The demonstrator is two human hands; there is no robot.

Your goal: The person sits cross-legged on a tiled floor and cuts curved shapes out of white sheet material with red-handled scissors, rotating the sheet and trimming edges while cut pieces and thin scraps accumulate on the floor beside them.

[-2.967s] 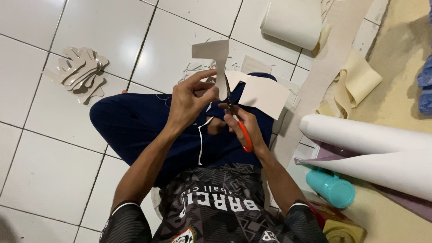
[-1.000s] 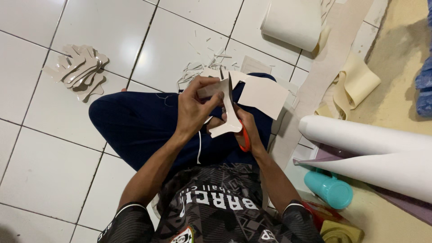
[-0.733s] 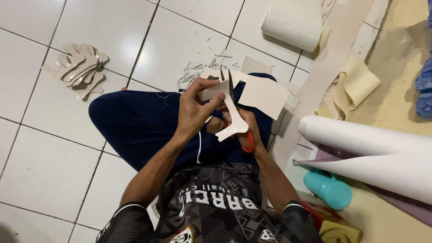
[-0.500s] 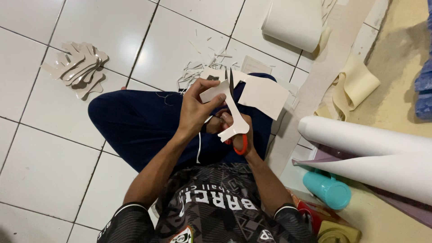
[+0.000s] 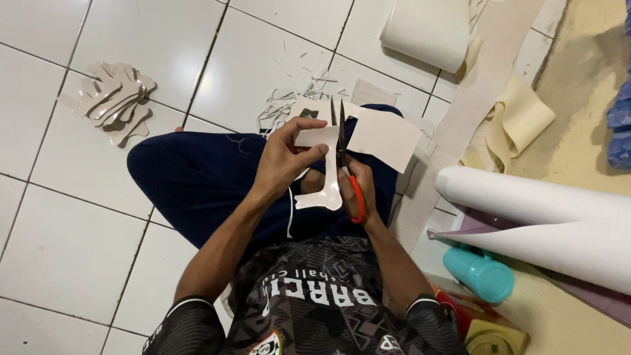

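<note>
Seated on the tiled floor (image 5: 59, 236), the person pinches a pale sheet (image 5: 317, 137) in the left hand (image 5: 284, 158), grip pressed together above the knee. The right hand (image 5: 358, 190) is closed around red-handled scissors (image 5: 347, 172), blades parted at the sheet's edge. Scraps (image 5: 289, 105) lie just beyond the sheet.

You're sitting on a white tiled floor (image 5: 79, 236) with dark grout lines. To your left there's a fanned stack of beige cut-out shapes (image 5: 112, 98); ahead, a scatter of thin pale paper offcuts (image 5: 289, 105). A rolled beige sheet (image 5: 427, 33) lies top right, two big white rolls (image 5: 545, 217) on your right, with a teal plastic bottle (image 5: 480, 273) just beside them.
</note>
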